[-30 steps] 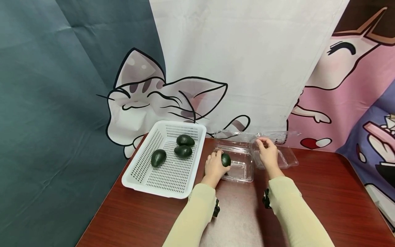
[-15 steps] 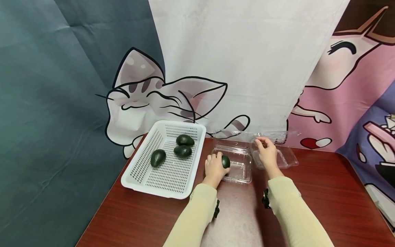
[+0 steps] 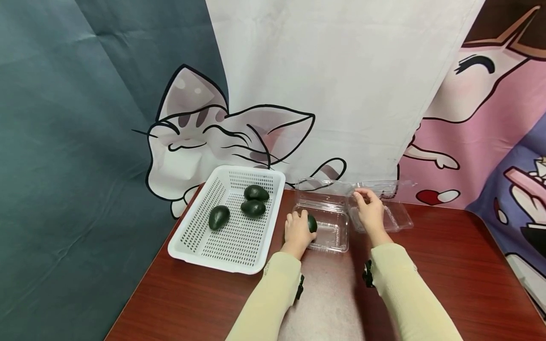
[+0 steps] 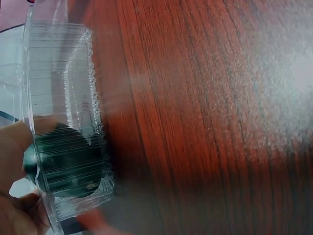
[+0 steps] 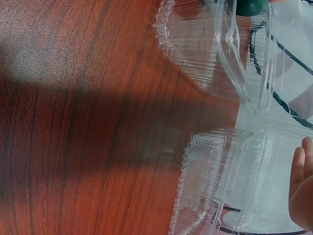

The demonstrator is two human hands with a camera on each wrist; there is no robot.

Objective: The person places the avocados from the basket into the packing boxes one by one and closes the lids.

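Note:
My left hand point(image 3: 298, 230) holds a dark green avocado point(image 3: 313, 223) at the left end of an open clear plastic clamshell container point(image 3: 334, 232). In the left wrist view, the avocado point(image 4: 71, 159) shows through the ribbed side wall, low in the container, with fingers curled about it. My right hand point(image 3: 370, 211) has its thumb and index finger together at the clear plastic edge where that container's raised lid meets a second clear clamshell point(image 3: 394, 218). The right wrist view shows only part of this hand point(image 5: 301, 183), beside the clear lids; the exact contact is hard to make out.
To the left stands a white perforated basket point(image 3: 230, 258) with three avocados point(image 3: 219, 218) in it. Both containers sit near the back of the reddish-brown table point(image 3: 460, 279), their lids raised close to the printed cloth backdrop point(image 3: 341, 94).
The left hand has shifted slightly down with the avocado, which shows less beside the fingers. The right hand and the basket stay where they were.

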